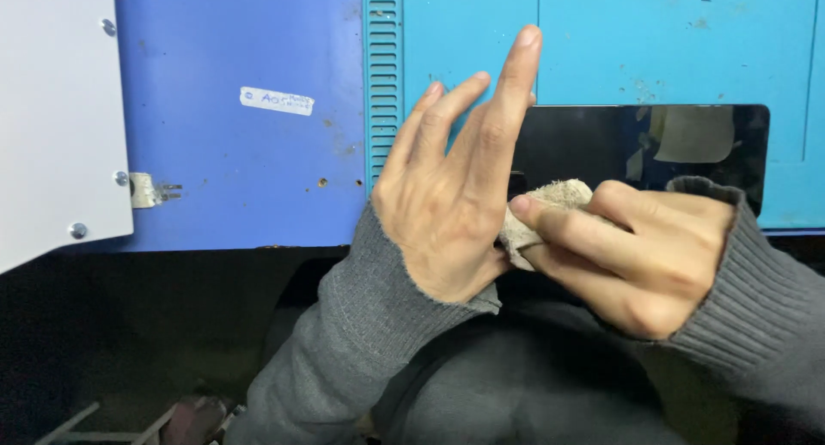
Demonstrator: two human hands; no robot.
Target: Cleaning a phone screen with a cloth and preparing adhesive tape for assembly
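Observation:
My left hand (451,187) is raised in front of a blue machine panel (249,144), fingers spread and pointing up, its palm turned toward the cloth. My right hand (640,252) grips a small beige cloth (550,206) and presses it against the palm side of my left hand. Both wrists wear grey knitted sleeves. Behind the hands is a glossy black window (653,144) set in a light blue panel (679,41).
A vertical strip of vent slots (383,76) separates the dark blue and light blue panels. A white plate with screws (56,110) covers the left side. A small white label (276,100) sits on the dark blue panel. Below is dark shadow.

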